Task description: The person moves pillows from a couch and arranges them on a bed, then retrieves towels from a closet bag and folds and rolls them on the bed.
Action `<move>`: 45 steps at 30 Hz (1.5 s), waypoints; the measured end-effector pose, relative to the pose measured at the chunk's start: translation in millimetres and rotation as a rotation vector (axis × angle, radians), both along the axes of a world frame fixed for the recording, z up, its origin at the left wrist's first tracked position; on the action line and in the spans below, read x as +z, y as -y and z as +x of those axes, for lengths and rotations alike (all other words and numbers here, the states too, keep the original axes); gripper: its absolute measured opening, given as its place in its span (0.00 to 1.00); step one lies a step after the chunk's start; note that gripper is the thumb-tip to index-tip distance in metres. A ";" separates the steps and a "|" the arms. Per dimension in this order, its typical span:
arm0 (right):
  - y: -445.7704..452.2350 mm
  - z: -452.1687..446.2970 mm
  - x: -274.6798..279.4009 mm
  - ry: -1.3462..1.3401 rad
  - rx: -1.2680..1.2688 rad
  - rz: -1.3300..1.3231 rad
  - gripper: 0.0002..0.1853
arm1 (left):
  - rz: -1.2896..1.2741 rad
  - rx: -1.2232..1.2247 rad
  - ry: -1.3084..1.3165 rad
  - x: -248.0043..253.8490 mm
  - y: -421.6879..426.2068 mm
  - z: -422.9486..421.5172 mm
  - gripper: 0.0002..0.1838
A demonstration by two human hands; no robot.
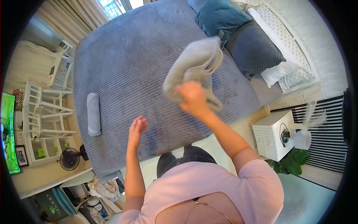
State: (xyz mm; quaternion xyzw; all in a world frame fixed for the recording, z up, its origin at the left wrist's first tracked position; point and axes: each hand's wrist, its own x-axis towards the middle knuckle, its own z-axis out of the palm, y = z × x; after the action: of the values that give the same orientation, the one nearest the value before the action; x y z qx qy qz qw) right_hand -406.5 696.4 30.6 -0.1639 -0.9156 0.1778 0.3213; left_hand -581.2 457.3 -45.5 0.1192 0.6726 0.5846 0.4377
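My right hand (193, 99) is closed on a light grey towel (194, 59), which hangs loosely bunched and partly folded above the bed and is smeared by motion. My left hand (138, 126) is held over the near side of the bed with its fingers stretched out and nothing in it. Farther left on the ribbed grey bedspread (123, 67) lies a rolled grey towel (94, 114).
A teal pillow (222, 20), a dark grey pillow (254, 48) and white pillows lie at the bed's right end. Beyond them stands a white bedside table (274, 134). A fan (70, 158) and white shelves (48, 149) are on the left.
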 end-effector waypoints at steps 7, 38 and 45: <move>124.1 24.2 -91.7 0.288 0.516 -0.263 0.20 | -0.049 0.341 0.109 -47.4 25.5 -11.0 0.27; 143.4 -13.8 -166.7 0.830 0.474 -0.892 0.14 | -0.627 0.526 -0.093 -164.3 197.0 -3.0 0.24; 118.4 -149.8 -170.6 0.455 0.019 -0.518 0.18 | -0.330 0.099 -0.853 -132.9 80.8 -31.8 0.18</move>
State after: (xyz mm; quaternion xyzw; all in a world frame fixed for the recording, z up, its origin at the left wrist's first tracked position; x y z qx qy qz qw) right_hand -556.4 578.0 -140.0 -0.2668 -0.8897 0.3665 0.0547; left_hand -612.9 376.5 -178.4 0.2455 0.8817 0.3885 0.1064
